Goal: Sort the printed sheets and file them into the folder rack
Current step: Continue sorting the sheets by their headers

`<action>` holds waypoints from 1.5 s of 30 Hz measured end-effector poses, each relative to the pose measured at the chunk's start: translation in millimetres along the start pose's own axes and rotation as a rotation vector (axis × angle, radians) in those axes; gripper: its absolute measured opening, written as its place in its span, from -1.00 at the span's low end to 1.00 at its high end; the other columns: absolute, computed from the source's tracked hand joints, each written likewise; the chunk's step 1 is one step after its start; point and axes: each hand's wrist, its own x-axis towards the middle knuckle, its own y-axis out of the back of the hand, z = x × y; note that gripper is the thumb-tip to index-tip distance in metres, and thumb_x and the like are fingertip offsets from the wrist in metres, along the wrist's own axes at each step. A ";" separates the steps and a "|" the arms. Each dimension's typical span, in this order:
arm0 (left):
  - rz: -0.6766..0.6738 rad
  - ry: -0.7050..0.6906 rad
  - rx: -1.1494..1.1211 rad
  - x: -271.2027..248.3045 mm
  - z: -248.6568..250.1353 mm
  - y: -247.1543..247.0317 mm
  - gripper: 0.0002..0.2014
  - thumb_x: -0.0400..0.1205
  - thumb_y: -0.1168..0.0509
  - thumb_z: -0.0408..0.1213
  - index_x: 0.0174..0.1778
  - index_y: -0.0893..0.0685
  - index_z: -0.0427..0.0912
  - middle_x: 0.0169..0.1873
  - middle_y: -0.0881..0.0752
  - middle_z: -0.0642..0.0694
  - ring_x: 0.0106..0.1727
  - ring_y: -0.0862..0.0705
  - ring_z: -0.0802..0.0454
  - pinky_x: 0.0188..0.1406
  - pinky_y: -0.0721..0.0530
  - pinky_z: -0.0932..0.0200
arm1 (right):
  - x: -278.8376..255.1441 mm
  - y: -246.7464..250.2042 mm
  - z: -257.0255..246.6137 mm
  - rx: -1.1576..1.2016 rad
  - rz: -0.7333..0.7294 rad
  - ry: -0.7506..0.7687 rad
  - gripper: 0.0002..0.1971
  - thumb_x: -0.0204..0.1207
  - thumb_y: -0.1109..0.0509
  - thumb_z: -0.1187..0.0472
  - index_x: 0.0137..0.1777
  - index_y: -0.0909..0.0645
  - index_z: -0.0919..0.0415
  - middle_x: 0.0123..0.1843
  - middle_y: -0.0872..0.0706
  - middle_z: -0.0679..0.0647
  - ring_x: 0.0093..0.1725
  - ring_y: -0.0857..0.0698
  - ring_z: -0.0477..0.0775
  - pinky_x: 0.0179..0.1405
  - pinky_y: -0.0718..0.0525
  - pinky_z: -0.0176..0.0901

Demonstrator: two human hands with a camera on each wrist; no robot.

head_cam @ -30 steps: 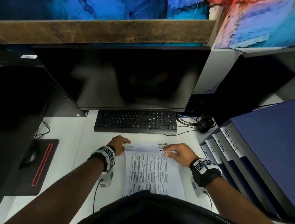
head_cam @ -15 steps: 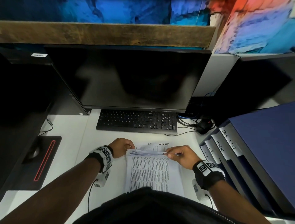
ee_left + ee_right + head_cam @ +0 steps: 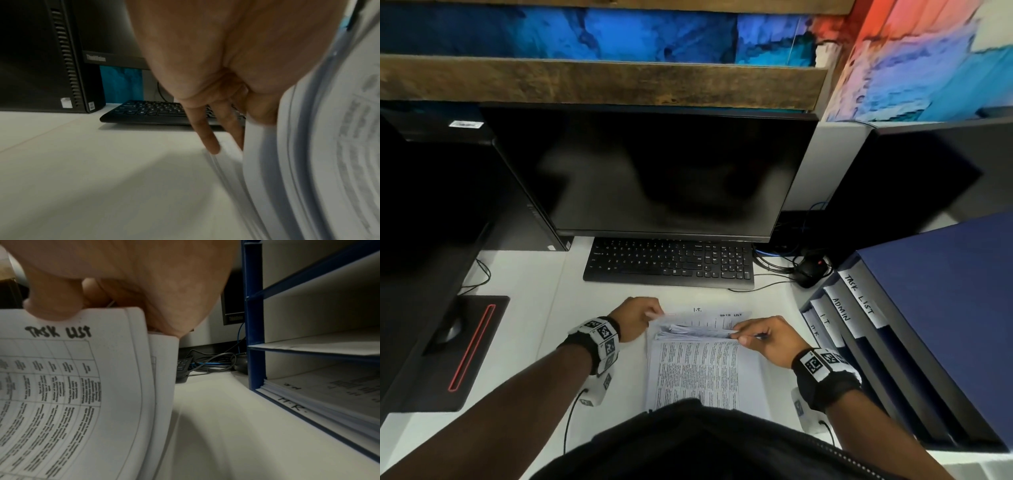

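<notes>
A stack of printed sheets lies on the white desk in front of me, its far edges lifted and fanned. My left hand pinches the top left corner of the lifted sheets. My right hand pinches the top right corner, thumb on a sheet headed "TASK LIST". Lower sheets marked "I.T." and "TASK LIST" show beyond the lifted edge. The blue folder rack stands at the right, with slots labelled TASK LIST, ADMIN, I.T. and H.R.. The H.R. slot holds papers.
A black keyboard sits just beyond the sheets, under a dark monitor. A mouse and tangled cables lie between keyboard and rack. A black computer tower and a mousepad with a mouse are at the left.
The far edges of the sheets have been lifted higher and fanned apart, uncovering the "I.T." heading beneath. Both hands stayed at the top corners.
</notes>
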 end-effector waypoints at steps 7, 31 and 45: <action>0.274 0.024 -0.193 -4.0 25.3 20.1 -0.76 0.61 -0.27 -0.41 -0.30 -0.57 0.02 -0.21 -0.67 0.09 -0.26 -0.61 0.14 -0.38 -0.53 0.32 | -1.4 4.7 -3.7 -0.050 0.031 0.005 -0.86 0.51 -0.46 0.06 -0.05 -0.77 -0.25 0.07 -0.73 -0.33 0.14 -0.65 -0.39 0.20 -0.58 -0.32; 0.897 -0.423 -0.468 -75.1 102.5 176.4 -0.69 0.58 -0.20 -0.42 -0.23 -0.60 0.16 -0.25 -0.66 0.07 -0.18 -0.61 0.04 -0.14 -0.60 0.07 | 29.4 6.5 -21.3 -0.366 -0.007 -0.137 -0.72 0.61 -0.26 -0.11 0.13 -0.74 -0.08 0.03 -0.81 -0.01 0.02 -0.71 0.01 0.12 -0.65 -0.12; 0.641 -0.095 -0.457 -19.5 51.3 67.0 -0.66 0.64 -0.21 -0.44 -0.30 -0.57 0.14 -0.32 -0.61 0.01 -0.32 -0.46 0.04 -0.25 -0.43 0.17 | 31.1 13.9 -32.5 -0.141 0.016 -0.344 -0.53 0.74 0.07 -0.02 -0.22 -0.61 0.02 -0.02 -0.68 0.01 0.12 -0.63 0.09 0.23 -0.47 -0.12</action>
